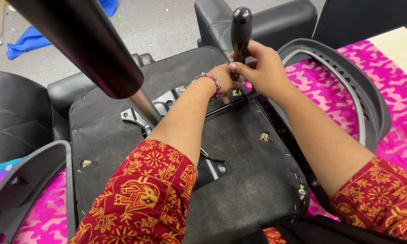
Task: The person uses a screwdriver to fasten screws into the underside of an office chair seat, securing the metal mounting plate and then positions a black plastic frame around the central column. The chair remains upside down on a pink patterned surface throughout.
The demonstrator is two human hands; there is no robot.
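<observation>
An upturned office chair seat (239, 171) lies before me, its black fabric underside facing up. A black metal mounting plate (167, 106) with a gas cylinder (90, 49) rises from it toward the camera. My right hand (262, 68) grips a black-handled screwdriver (240, 31) held upright over a bolt near the seat's far edge. My left hand (224, 81), with a bead bracelet at the wrist, rests by the tool's tip and steadies it. The tip itself is hidden behind my fingers.
A grey plastic armrest (348, 86) curves at the right and another (27, 185) at the lower left. A pink patterned cloth (393, 90) covers the surface underneath. Black padded chair parts (13, 117) lie at the left and back. Blue cloth (27, 43) lies on the floor.
</observation>
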